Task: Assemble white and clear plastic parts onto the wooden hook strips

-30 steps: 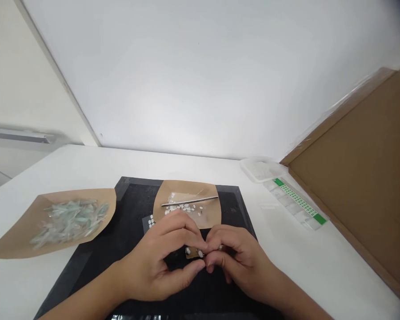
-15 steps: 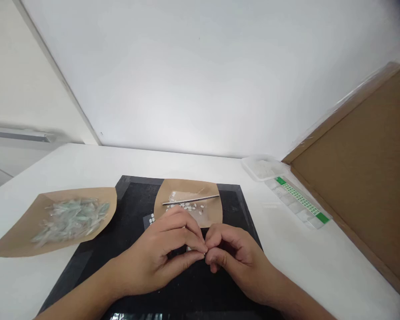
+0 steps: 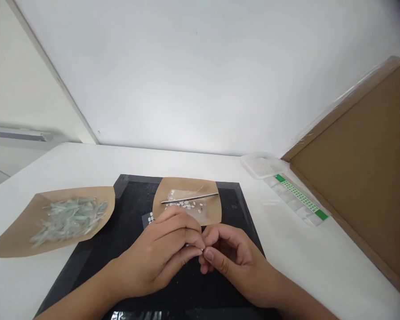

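My left hand (image 3: 170,249) and my right hand (image 3: 231,262) meet fingertip to fingertip above a black mat (image 3: 200,293). Both are closed in a pinch on a tiny whitish bit (image 3: 202,250), too small to name. Just behind my fingers lies a brown paper sheet (image 3: 215,212). Small white oval pieces (image 3: 186,205) are scattered on it around a clear plastic bag. A thin dark metal stick (image 3: 190,198), perhaps tweezers, rests across this sheet. A dark card with white dots (image 3: 150,218) peeks out beyond my left hand, partly hidden.
To the left, another brown paper (image 3: 16,226) carries a heap of small clear-green plastic packets (image 3: 73,218). A translucent tray (image 3: 263,165) and a clear compartment box with a green label (image 3: 300,198) stand at the right. Beside them leans a cardboard box (image 3: 356,178).
My right thumb has shifted up and forward against the left fingertips, and the right fingers have slid slightly under them. The scene has otherwise moved only slightly with my head.
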Action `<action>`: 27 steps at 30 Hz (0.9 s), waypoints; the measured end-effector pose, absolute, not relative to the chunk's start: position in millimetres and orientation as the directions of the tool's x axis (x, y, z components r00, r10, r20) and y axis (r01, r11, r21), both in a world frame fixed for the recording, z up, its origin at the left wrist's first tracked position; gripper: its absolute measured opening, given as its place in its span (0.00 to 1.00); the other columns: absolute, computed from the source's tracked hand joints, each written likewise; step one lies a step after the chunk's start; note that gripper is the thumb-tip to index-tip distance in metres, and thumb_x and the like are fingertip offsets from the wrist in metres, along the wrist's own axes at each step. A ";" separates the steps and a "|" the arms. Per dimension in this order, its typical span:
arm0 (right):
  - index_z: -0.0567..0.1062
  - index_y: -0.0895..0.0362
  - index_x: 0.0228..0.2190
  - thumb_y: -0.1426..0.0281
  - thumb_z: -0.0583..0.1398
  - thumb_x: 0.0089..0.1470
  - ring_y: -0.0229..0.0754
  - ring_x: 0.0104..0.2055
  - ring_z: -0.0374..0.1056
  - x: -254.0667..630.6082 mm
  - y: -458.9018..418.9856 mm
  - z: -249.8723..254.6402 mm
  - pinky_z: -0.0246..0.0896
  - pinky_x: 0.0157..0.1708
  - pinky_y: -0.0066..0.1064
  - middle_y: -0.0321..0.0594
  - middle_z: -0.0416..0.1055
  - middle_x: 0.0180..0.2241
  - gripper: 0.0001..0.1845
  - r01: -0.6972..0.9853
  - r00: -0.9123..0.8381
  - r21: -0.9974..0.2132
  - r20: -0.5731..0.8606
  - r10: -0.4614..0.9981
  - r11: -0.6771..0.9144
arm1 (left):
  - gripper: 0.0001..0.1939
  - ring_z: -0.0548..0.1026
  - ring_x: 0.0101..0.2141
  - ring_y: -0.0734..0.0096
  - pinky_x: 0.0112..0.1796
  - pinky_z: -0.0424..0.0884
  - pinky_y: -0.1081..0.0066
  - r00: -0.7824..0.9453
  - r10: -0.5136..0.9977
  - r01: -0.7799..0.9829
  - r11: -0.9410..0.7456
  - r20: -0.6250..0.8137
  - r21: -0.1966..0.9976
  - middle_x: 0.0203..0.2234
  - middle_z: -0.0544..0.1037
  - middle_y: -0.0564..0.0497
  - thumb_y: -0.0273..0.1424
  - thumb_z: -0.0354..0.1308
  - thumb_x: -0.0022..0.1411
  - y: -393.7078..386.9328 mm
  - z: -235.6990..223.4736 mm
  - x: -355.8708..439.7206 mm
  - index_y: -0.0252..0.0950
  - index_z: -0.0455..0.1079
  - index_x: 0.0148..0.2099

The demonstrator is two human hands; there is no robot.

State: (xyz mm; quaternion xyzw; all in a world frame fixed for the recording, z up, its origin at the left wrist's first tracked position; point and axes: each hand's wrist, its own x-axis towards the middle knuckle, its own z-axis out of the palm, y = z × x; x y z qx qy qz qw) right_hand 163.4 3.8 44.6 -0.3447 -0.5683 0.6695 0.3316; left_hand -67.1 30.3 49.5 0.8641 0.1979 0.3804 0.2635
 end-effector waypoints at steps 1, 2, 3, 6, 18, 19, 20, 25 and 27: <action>0.74 0.59 0.36 0.60 0.63 0.67 0.36 0.34 0.73 162.5 3.7 44.5 0.68 0.36 0.29 0.40 0.75 0.33 0.14 -0.042 -0.539 -0.991 -0.085 0.838 -0.127 | 0.10 0.71 0.41 0.68 0.49 0.65 0.65 0.629 0.542 0.148 -0.787 0.556 0.599 0.40 0.77 0.49 0.17 0.56 0.71 30.2 48.7 -66.6 0.35 0.72 0.48; 0.74 0.59 0.37 0.60 0.63 0.68 0.37 0.34 0.73 161.7 3.6 44.5 0.68 0.35 0.28 0.41 0.76 0.33 0.14 -0.037 -0.535 -0.991 -0.087 0.840 -0.126 | 0.10 0.71 0.42 0.68 0.49 0.65 0.65 0.626 0.544 0.155 -0.789 0.558 0.595 0.40 0.77 0.49 0.17 0.56 0.71 30.2 47.7 -66.2 0.35 0.72 0.49; 0.73 0.58 0.38 0.60 0.62 0.68 0.37 0.34 0.74 160.9 3.5 44.4 0.68 0.34 0.28 0.41 0.77 0.34 0.13 -0.038 -0.531 -0.991 -0.086 0.843 -0.125 | 0.10 0.72 0.42 0.69 0.49 0.65 0.65 0.619 0.548 0.162 -0.790 0.562 0.592 0.40 0.77 0.49 0.17 0.57 0.71 30.1 46.7 -65.8 0.35 0.73 0.49; 0.73 0.58 0.39 0.61 0.61 0.70 0.37 0.35 0.76 159.2 2.9 43.7 0.71 0.38 0.30 0.41 0.78 0.35 0.12 -0.043 -0.509 -0.996 -0.041 0.860 -0.072 | 0.11 0.72 0.43 0.68 0.50 0.66 0.64 0.579 0.565 0.179 -0.792 0.588 0.584 0.40 0.78 0.49 0.18 0.59 0.70 30.3 43.8 -65.0 0.36 0.74 0.51; 0.74 0.53 0.38 0.69 0.58 0.69 0.36 0.33 0.70 160.6 1.9 38.8 0.65 0.35 0.28 0.35 0.74 0.34 0.06 0.292 -0.390 -0.886 0.235 0.890 0.362 | 0.16 0.75 0.44 0.65 0.52 0.69 0.59 0.561 0.545 0.141 -0.805 0.624 0.576 0.42 0.80 0.47 0.18 0.60 0.69 38.7 47.4 -68.4 0.37 0.76 0.55; 0.74 0.53 0.38 0.70 0.58 0.69 0.36 0.34 0.70 160.2 1.7 40.0 0.65 0.36 0.27 0.35 0.75 0.34 0.06 0.307 -0.391 -0.866 0.263 0.882 0.395 | 0.15 0.74 0.44 0.66 0.51 0.70 0.59 0.552 0.547 0.143 -0.805 0.629 0.576 0.41 0.80 0.47 0.18 0.60 0.69 38.5 46.9 -68.1 0.37 0.77 0.54; 0.74 0.53 0.37 0.71 0.58 0.69 0.36 0.34 0.70 159.9 1.5 41.0 0.65 0.37 0.27 0.35 0.75 0.34 0.06 0.316 -0.394 -0.854 0.279 0.876 0.414 | 0.15 0.74 0.43 0.66 0.51 0.70 0.60 0.547 0.550 0.147 -0.806 0.631 0.574 0.41 0.80 0.48 0.18 0.61 0.69 38.2 46.2 -67.8 0.36 0.77 0.54; 0.73 0.53 0.37 0.72 0.58 0.68 0.35 0.33 0.71 158.5 1.0 42.5 0.64 0.36 0.26 0.34 0.75 0.33 0.06 0.344 -0.399 -0.841 0.271 0.876 0.417 | 0.15 0.74 0.43 0.66 0.53 0.70 0.58 0.576 0.542 0.197 -0.818 0.611 0.540 0.42 0.80 0.48 0.17 0.61 0.69 35.9 41.1 -70.0 0.36 0.76 0.53; 0.73 0.53 0.36 0.72 0.58 0.67 0.35 0.33 0.71 158.2 1.2 42.1 0.64 0.35 0.26 0.34 0.75 0.33 0.06 0.338 -0.393 -0.847 0.269 0.879 0.410 | 0.15 0.74 0.44 0.65 0.53 0.70 0.58 0.593 0.537 0.214 -0.823 0.599 0.526 0.43 0.80 0.47 0.17 0.60 0.69 35.2 39.9 -71.8 0.36 0.75 0.54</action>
